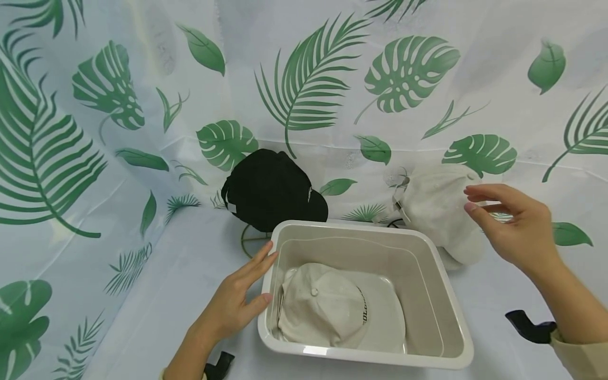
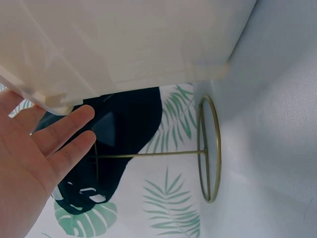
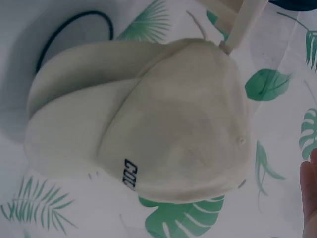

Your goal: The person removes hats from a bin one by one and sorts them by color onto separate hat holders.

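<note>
A rectangular cream plastic bin point(image 1: 427, 274) stands in front of me, with a cream baseball cap point(image 1: 320, 303) inside at its left. My left hand point(image 1: 233, 298) touches the bin's left rim with fingers extended; the left wrist view shows its fingertips point(image 2: 79, 116) by the bin's corner. My right hand point(image 1: 520, 224) is raised beside another cream cap point(image 1: 434, 203) at the back right, its fingers loosely bent and holding nothing. Dark letters mark that cap's front in the right wrist view, and its brim point(image 3: 74, 124) shows two layered edges.
Behind the bin's left corner, a black cap point(image 1: 271, 187) hangs on a thin brass-coloured wire stand point(image 2: 208, 148). A dark ring-shaped base point(image 3: 74, 25) shows near the right-hand cap. White leaf-print sheeting point(image 1: 313, 79) forms the back and left walls.
</note>
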`<state>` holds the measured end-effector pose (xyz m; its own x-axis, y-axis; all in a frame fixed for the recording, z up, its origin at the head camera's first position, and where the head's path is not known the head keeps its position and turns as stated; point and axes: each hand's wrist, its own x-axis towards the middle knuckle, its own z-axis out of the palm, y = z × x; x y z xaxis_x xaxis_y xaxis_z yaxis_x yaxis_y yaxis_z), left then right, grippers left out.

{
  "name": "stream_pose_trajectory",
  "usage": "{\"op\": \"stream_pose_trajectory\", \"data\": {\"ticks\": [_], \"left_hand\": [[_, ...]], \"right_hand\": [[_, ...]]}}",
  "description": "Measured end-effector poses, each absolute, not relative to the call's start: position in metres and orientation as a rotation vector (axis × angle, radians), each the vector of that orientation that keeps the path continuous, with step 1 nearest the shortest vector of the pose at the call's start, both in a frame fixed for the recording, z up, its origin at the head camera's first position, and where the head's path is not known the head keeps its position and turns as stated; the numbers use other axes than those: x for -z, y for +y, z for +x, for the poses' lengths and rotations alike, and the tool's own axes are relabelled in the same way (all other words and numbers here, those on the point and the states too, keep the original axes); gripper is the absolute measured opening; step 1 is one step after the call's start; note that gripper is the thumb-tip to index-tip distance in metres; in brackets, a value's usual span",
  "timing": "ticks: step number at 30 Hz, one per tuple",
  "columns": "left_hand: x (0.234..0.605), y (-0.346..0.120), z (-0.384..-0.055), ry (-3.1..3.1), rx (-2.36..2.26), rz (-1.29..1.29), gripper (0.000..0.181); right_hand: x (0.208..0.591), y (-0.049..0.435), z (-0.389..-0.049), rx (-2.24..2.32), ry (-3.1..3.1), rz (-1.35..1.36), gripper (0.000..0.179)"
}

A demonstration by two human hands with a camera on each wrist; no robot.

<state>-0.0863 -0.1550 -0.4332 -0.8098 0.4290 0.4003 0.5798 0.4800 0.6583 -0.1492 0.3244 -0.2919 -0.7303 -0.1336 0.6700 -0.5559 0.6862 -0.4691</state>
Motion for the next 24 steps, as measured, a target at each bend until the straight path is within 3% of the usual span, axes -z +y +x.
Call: {"op": "stream_pose_trajectory", "data": {"ticks": [24], "left_hand": [[0.433,-0.154,-0.086,-2.547,1.247,-0.868,0.071]], "right_hand": [[0.313,0.268,-0.134,-0.832,-2.384,0.835,0.057]]}}
